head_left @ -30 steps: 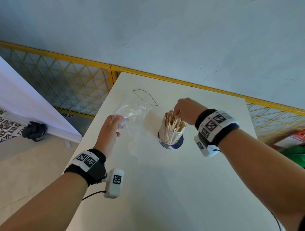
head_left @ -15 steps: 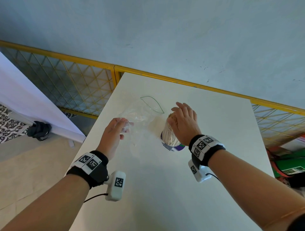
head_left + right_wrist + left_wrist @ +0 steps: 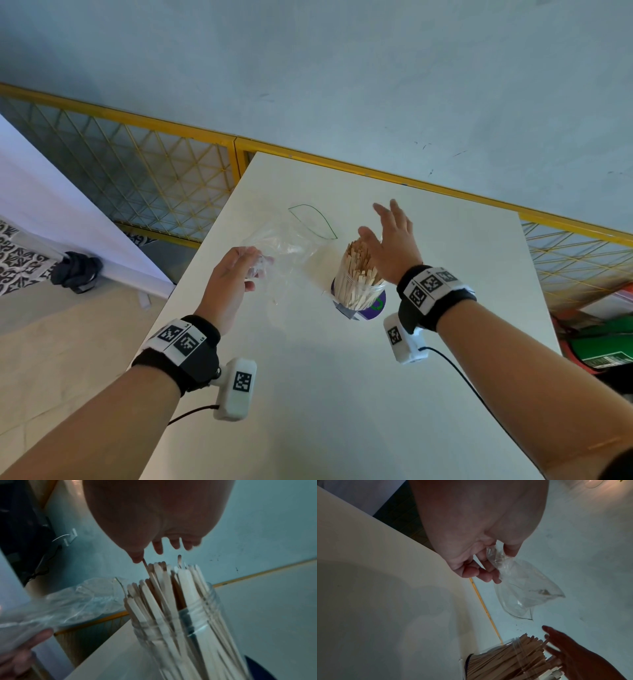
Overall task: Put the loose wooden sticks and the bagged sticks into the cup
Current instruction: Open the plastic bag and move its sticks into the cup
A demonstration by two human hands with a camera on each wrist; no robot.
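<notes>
Head view: left hand (image 3: 233, 274) at 9 o'clock pinches the clear bag (image 3: 291, 243), which looks empty. Right hand (image 3: 394, 243) hovers spread over the wooden sticks (image 3: 358, 274), holding nothing. Sticks stand packed in the clear cup (image 3: 359, 294), mid-worktop (image 3: 308, 394). Judging by this, filling is essentially done; no loose sticks visible. Beyond: yellow mesh fence (image 3: 137, 171) at 11 o'clock, grey wall behind.

A white rectangular worktop (image 3: 342, 394) stands against a pale blue-grey painted wall (image 3: 342, 68), edged by a yellow metal mesh fence (image 3: 137, 164), above a beige tiled floor (image 3: 68, 342).
</notes>
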